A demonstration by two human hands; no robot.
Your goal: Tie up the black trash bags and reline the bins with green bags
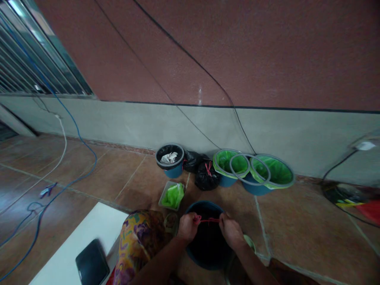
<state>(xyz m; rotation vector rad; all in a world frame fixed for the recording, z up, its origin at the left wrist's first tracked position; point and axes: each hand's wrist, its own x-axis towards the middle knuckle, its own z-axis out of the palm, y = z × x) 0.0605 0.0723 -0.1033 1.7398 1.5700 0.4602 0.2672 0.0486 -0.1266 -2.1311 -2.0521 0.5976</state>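
Note:
A red drawstring (210,220) is stretched level between my two hands, with what looks like a small knot near its middle. My left hand (187,228) pinches one end, where a loop of the string bunches out by the fingers. The other end is gripped by my right hand (231,231). Both hands are over a blue bucket (204,202), whose inside is very dark; I cannot make out clearly whether a black bag lies in it. Just beyond stands a small clear tub (162,201) with bright green plastic (173,195) in it.
By the wall are a black-lined bin (174,172) with crumpled white paper, a tied black bag (208,178), and two green-lined bins (227,181) (257,189) with loose grey rings on top. At left, a phone (92,263) lies on a white board (68,247); a blue cable (77,128) crosses the floor.

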